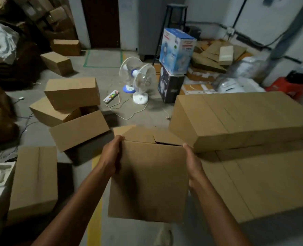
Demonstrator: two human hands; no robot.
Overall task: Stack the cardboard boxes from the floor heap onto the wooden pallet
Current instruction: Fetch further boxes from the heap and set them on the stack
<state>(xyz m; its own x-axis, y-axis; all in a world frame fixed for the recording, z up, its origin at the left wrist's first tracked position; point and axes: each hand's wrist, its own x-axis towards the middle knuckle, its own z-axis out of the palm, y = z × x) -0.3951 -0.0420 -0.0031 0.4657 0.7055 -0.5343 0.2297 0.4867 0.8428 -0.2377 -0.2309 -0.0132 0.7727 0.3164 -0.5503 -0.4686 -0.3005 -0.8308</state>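
While loose brown cardboard boxes (72, 92) litter the floor at left, two white table fans (140, 80) stand at upper centre and a long stack of brown boxes (245, 118) fills the right. The left hand (112, 155) and right hand (193, 164) clasp opposite sides of a plain brown cardboard box (147, 180), held between them at lower centre, top flaps ajar.

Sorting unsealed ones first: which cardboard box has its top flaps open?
The held box between the left hand and right hand; its top flaps stand apart, while the floor boxes at left look closed.
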